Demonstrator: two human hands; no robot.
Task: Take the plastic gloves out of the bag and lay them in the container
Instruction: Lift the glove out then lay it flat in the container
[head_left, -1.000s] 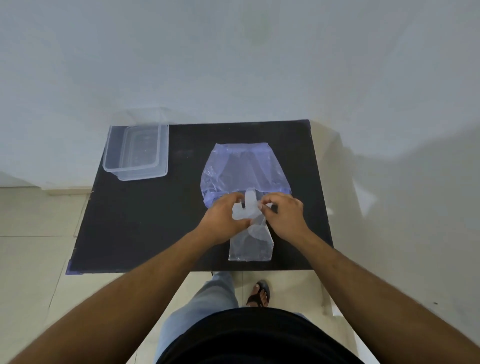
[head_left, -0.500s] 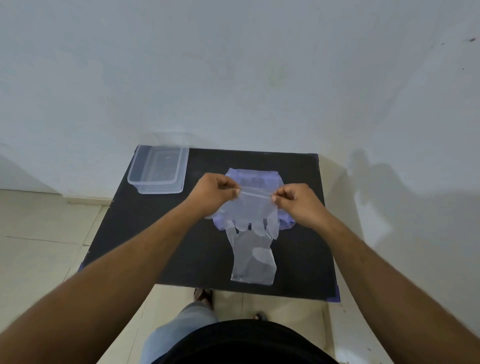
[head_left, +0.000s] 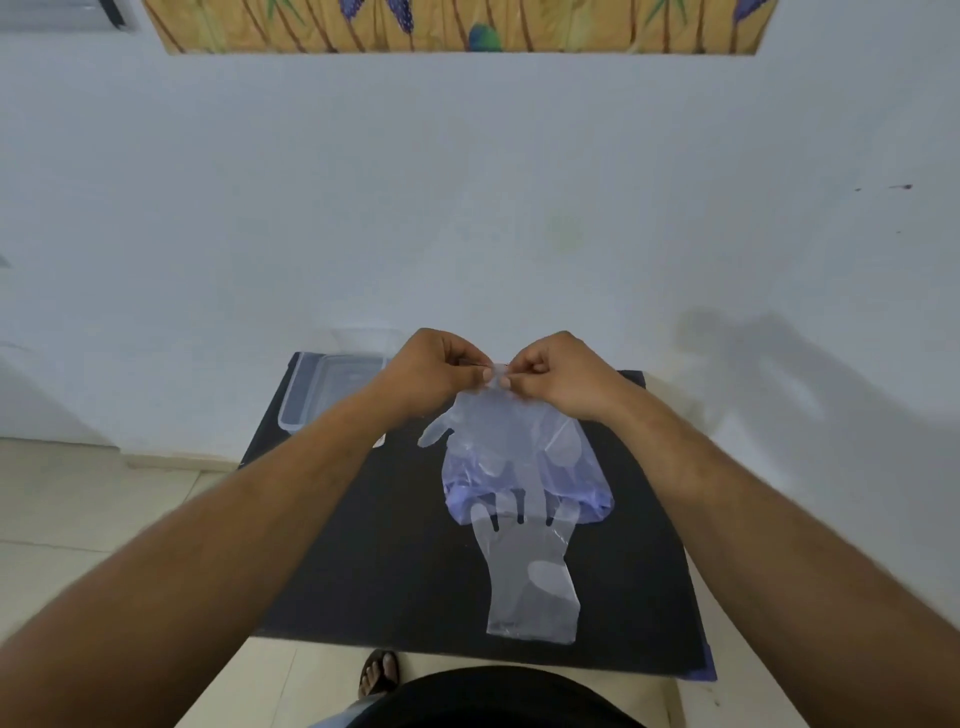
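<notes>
A clear plastic glove (head_left: 491, 423) hangs in the air above the black table (head_left: 363, 545), fingers pointing down. My left hand (head_left: 431, 371) and my right hand (head_left: 558, 376) pinch its cuff close together. Below it lies the bluish plastic bag (head_left: 592, 493), partly hidden by the held glove. A second clear glove (head_left: 530, 577) lies flat on the table near the front edge, its fingers touching the bag. The clear plastic container (head_left: 322, 387) sits at the table's far left corner, partly behind my left forearm.
A pale wall stands right behind the table, with a colourful picture (head_left: 457, 23) high up. Tiled floor shows on the left. A sandalled foot (head_left: 379, 675) is under the table's front edge.
Both hands have lifted the glove higher and drawn together at its cuff. The camera has tilted up, showing more wall.
</notes>
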